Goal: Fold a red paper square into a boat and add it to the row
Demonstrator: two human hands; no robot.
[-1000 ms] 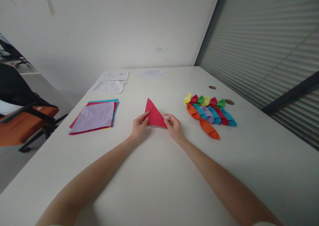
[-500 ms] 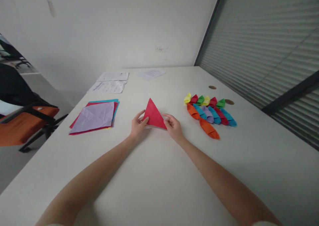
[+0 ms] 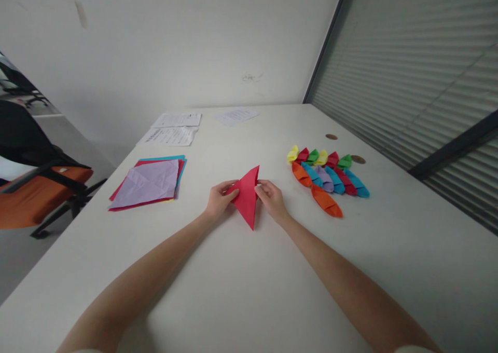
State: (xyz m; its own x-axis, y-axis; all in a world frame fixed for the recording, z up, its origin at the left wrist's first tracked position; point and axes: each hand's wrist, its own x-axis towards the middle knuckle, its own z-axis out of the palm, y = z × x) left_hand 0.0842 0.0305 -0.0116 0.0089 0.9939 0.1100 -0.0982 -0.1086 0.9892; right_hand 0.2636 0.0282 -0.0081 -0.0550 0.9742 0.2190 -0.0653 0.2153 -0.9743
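1. Far left: orange-seated chair point(image 3: 46, 187), on the floor just off the bench point(image 3: 218, 290).
2. Left side of bench: paper stack point(image 3: 150, 181), crumpled lilac sheet uppermost, with red and blue edges showing below. It sits clear of the arms, presumably so single sheets can be lifted without crowding the hands. Printed pages point(image 3: 171, 135) lie behind it.
3. Left hand point(image 3: 218, 200): fingers closed on the red paper point(image 3: 246, 194), thumb on top, the others behind it. I take this pinch to be what steadies the piece.
4. Red paper, between the two hands at mid-bench: a folded triangle. Its blunt point faces left, into the left hand; the long edge faces right. Long axis runs near to far, one sharp tip towards the person, the other towards the wall point(image 3: 218, 46). Cannot tell whether it lies flat or slightly raised.
5. Right hand point(image 3: 272, 197): fingers bunched, nearly together, at the long edge. Cannot tell whether they pinch it or merely touch; probably placed there to control that edge.
6. Right: folded pieces point(image 3: 327, 179), in close rows, one orange piece nearest; seemingly grouped aside to leave working room.
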